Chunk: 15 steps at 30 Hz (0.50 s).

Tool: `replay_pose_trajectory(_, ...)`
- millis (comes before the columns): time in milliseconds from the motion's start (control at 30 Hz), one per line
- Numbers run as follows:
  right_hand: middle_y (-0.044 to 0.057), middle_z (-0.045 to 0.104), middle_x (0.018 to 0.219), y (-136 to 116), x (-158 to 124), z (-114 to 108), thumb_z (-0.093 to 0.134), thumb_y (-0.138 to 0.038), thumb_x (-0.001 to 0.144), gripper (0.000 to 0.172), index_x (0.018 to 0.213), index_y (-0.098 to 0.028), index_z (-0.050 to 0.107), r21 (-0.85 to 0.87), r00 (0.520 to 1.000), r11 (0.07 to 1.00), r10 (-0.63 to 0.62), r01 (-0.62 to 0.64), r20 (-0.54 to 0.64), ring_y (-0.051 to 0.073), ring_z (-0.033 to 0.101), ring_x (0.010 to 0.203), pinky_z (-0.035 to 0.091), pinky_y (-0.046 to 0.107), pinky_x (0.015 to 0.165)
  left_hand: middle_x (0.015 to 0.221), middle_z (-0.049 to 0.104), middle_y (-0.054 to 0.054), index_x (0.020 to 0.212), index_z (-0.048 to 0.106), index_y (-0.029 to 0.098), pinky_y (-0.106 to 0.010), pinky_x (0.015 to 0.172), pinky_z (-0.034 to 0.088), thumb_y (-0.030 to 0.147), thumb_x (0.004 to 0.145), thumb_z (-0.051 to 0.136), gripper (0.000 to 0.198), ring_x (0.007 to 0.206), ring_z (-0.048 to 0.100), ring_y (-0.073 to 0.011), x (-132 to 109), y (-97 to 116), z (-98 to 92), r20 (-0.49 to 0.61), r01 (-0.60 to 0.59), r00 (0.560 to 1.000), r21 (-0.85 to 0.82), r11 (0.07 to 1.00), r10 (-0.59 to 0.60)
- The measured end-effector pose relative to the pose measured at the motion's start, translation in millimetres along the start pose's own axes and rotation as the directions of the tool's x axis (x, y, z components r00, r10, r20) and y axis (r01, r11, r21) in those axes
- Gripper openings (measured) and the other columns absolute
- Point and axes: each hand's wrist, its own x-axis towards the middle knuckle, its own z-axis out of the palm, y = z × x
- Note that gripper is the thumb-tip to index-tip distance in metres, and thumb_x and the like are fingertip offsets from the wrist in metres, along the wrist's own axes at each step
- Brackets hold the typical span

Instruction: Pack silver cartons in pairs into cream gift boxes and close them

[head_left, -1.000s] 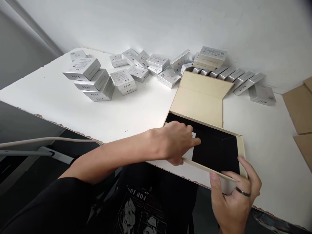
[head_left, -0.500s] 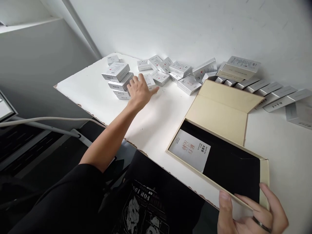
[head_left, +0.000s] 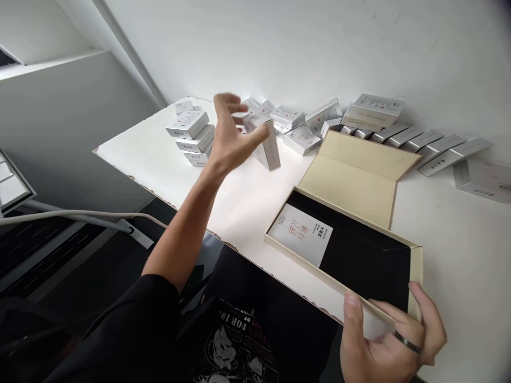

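Note:
My left hand (head_left: 230,137) is raised above the white table (head_left: 151,154), pinching a small silver box (head_left: 268,143) that hangs tilted and blurred. My right hand (head_left: 389,340), with a ring on one finger, grips the near right corner of an open beige gift box (head_left: 415,260) with a black lining. One small silver box (head_left: 300,234) lies flat in the left end of that gift box. The beige lid (head_left: 351,170) stands folded back behind it.
Several more small silver boxes lie scattered along the wall: a stack (head_left: 191,135) at the left, a row (head_left: 423,143) at the right. A grey cable (head_left: 80,219) runs below the table's left edge. The table's front edge is ragged.
My left hand left the gift box after setting one silver box inside, reached to the pile at the back left, and now lifts another silver box off the table. The right hand stayed on the corner.

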Motion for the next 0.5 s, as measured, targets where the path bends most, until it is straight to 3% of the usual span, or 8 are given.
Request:
replay_pose_trajectory(33, 0.022, 0.06, 0.143, 1, 0, 0, 0.081, -0.049, 0.085, 0.035, 0.083, -0.019, 0.062, 0.004, 1.0, 1.0, -0.019, 0.019, 0.004, 0.044, 0.057, 0.133, 0.043, 0.068, 0.108, 0.132, 0.059, -0.014, 0.127, 0.04, 0.027, -0.044, 0.093, 0.059, 0.027, 0.088, 0.071, 0.051, 0.115, 0.066, -0.0248, -7, 14, -8.6, 0.086, -0.133, 0.986, -0.125, 0.983, 0.144)
replay_pose_trajectory(67, 0.023, 0.06, 0.143, 2, 0, 0, 0.081, -0.047, 0.085, 0.034, 0.084, -0.019, 0.062, 0.008, 0.999, 0.999, -0.038, 0.038, 0.012, 0.043, 0.056, 0.134, 0.043, 0.067, 0.108, 0.131, 0.06, -0.012, 0.126, 0.039, 0.027, -0.044, 0.097, 0.058, 0.03, 0.089, 0.07, 0.049, 0.116, 0.066, -0.0228, -15, 29, -16.0, 0.205, -0.268, 0.923, -0.269, 0.925, 0.326)
replay_pose_trajectory(133, 0.024, 0.059, 0.144, 6, 1, -1, 0.082, -0.043, 0.085, 0.032, 0.085, -0.019, 0.061, 0.011, 0.997, 0.998, -0.065, 0.065, 0.028, 0.041, 0.055, 0.136, 0.043, 0.066, 0.11, 0.132, 0.062, -0.009, 0.125, 0.042, 0.024, -0.043, 0.107, 0.053, 0.033, 0.086, 0.075, 0.051, 0.127, 0.062, -0.0226, -30, 60, -24.7, 0.478, -0.369, 0.634, -0.504, 0.781, 0.608)
replay_pose_trajectory(200, 0.025, 0.058, 0.143, 9, 2, -2, 0.081, -0.042, 0.085, 0.032, 0.086, -0.018, 0.061, 0.005, 0.996, 0.997, -0.083, 0.083, 0.035, 0.041, 0.055, 0.135, 0.043, 0.065, 0.11, 0.135, 0.062, -0.007, 0.129, 0.044, 0.025, -0.036, 0.104, 0.055, 0.028, 0.081, 0.081, 0.06, 0.129, 0.062, -0.0223, -45, 86, -23.5, 0.649, -0.366, 0.369, -0.557, 0.745, 0.666)
replay_pose_trajectory(267, 0.026, 0.058, 0.143, 10, 3, -3, 0.081, -0.042, 0.086, 0.032, 0.088, -0.018, 0.06, -0.004, 0.995, 0.996, -0.089, 0.089, 0.045, 0.04, 0.055, 0.135, 0.043, 0.064, 0.11, 0.137, 0.063, -0.006, 0.136, 0.043, 0.029, -0.032, 0.094, 0.058, 0.026, 0.076, 0.087, 0.075, 0.12, 0.067, -0.023, -57, 102, -16.8, 0.793, -0.4, 0.226, -0.454, 0.796, 0.566)
replay_pose_trajectory(333, 0.026, 0.056, 0.144, 9, 3, -4, 0.08, -0.041, 0.087, 0.031, 0.091, -0.018, 0.06, -0.005, 0.993, 0.996, -0.086, 0.087, 0.075, 0.04, 0.054, 0.136, 0.043, 0.063, 0.11, 0.134, 0.066, -0.007, 0.142, 0.043, 0.03, -0.035, 0.09, 0.059, 0.033, 0.069, 0.092, 0.088, 0.114, 0.07, -0.0271, -63, 102, -13.1, 0.888, -0.485, 0.185, -0.29, 0.825, 0.421)
replay_pose_trajectory(400, 0.026, 0.054, 0.147, 6, 3, -4, 0.078, -0.039, 0.088, 0.029, 0.094, -0.018, 0.059, -0.001, 0.992, 0.998, -0.063, 0.063, 0.107, 0.038, 0.052, 0.138, 0.043, 0.062, 0.111, 0.129, 0.069, -0.008, 0.141, 0.048, 0.03, -0.038, 0.085, 0.059, 0.039, 0.066, 0.093, 0.088, 0.109, 0.071, -0.031, -64, 90, -17.6, 0.914, -0.562, 0.199, -0.19, 0.805, 0.354)
replay_pose_trajectory(500, 0.023, 0.05, 0.15, 1, 3, -3, 0.075, -0.038, 0.091, 0.027, 0.097, -0.018, 0.057, 0.014, 0.991, 1.0, -0.016, 0.014, 0.131, 0.036, 0.05, 0.14, 0.04, 0.061, 0.113, 0.118, 0.073, -0.007, 0.137, 0.056, 0.032, -0.032, 0.068, 0.058, 0.049, 0.074, 0.085, 0.071, 0.089, 0.073, -0.0254, -58, 59, -32.8, 0.864, -0.563, 0.24, -0.248, 0.789, 0.443)
